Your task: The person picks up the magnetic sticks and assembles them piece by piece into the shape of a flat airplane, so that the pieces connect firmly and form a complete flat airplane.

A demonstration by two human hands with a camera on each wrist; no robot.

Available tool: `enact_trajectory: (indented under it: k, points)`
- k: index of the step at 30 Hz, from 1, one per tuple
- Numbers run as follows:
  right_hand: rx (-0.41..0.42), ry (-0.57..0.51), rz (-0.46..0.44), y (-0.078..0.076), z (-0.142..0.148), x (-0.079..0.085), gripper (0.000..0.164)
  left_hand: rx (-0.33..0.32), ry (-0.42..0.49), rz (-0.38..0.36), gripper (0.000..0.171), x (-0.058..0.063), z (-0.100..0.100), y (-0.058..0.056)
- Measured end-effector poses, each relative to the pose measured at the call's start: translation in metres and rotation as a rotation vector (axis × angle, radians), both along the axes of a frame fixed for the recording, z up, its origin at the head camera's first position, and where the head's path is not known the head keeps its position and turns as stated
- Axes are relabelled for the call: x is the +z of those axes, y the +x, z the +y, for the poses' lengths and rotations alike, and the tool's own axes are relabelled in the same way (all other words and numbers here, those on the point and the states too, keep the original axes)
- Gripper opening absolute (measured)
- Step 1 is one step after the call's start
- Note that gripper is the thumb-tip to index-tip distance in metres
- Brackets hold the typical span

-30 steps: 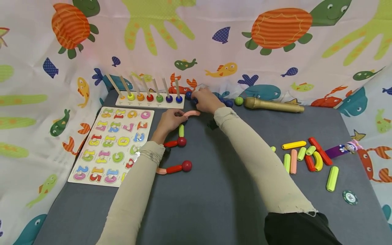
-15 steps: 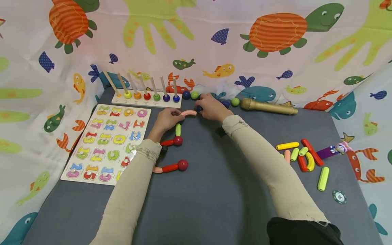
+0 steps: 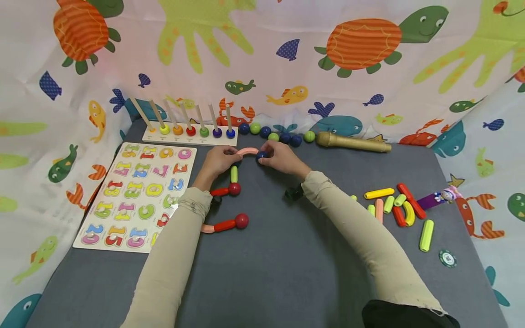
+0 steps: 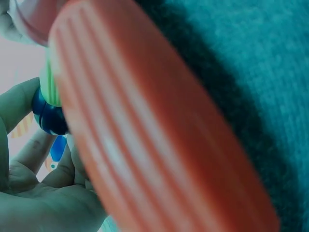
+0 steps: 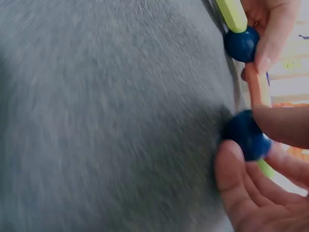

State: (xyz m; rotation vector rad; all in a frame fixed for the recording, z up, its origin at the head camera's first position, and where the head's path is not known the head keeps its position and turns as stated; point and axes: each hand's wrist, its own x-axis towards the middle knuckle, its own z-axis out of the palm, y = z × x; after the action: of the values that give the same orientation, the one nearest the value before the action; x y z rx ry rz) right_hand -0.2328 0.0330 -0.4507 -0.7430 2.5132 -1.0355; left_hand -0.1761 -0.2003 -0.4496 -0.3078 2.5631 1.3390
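Observation:
In the head view my left hand (image 3: 217, 164) pinches the left end of a curved pink rod (image 3: 248, 151). A blue ball (image 5: 241, 43) at that end joins it to a light green rod (image 3: 234, 174), which leads down to a dark red ball (image 3: 234, 189) and a red rod (image 3: 220, 192). My right hand (image 3: 283, 159) holds another blue ball (image 5: 246, 135) between thumb and fingers, right at the pink rod's other end. A ribbed red rod (image 4: 159, 135) fills much of the left wrist view. My left sleeve hides part of the chain.
A number puzzle board (image 3: 135, 196) lies left, with a peg stacker (image 3: 188, 133) behind it. Blue and green balls (image 3: 295, 140) line the back beside a gold microphone-shaped piece (image 3: 353, 142). Loose rods (image 3: 426, 235) and a poker chip (image 3: 447, 258) lie right.
My right hand has left the ball row at the back and come forward with a blue ball to the pink rod's end. The left hand keeps its hold; the head view shifts slightly.

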Motion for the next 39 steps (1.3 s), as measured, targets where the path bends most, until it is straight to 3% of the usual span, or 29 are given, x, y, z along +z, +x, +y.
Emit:
enact_trajectory:
  k: [4,8,11,17,24,28,34,39]
  points:
    - [-0.072,-0.061,0.004,0.002,-0.007,-0.009,0.031,0.018,0.037,-0.024,0.035,-0.002,-0.004,0.003]
    - [-0.048,-0.063,0.003,-0.003,-0.01,-0.01,0.033,0.03,0.046,-0.026,0.035,-0.005,-0.008,0.005]
    - [-0.027,-0.06,-0.015,-0.007,-0.011,-0.003,0.032,0.029,0.049,-0.022,0.035,-0.004,-0.009,0.006]
    - [-0.01,-0.077,0.047,-0.028,-0.028,0.018,0.028,0.012,0.053,0.006,0.034,-0.002,-0.008,0.006]
    - [0.169,0.135,0.023,-0.059,-0.061,0.028,0.051,-0.008,0.056,0.031,0.03,-0.005,-0.004,0.002]
    - [0.247,0.236,0.037,-0.067,-0.07,0.03,0.053,-0.005,0.061,0.036,0.029,-0.004,-0.004,0.002]
    - [0.274,0.248,0.118,-0.062,-0.057,0.028,0.047,-0.012,0.07,0.035,0.031,0.0,-0.002,0.002]
    - [0.241,0.176,0.171,-0.048,-0.031,0.032,0.045,-0.012,0.085,0.034,0.034,0.0,-0.006,0.005]
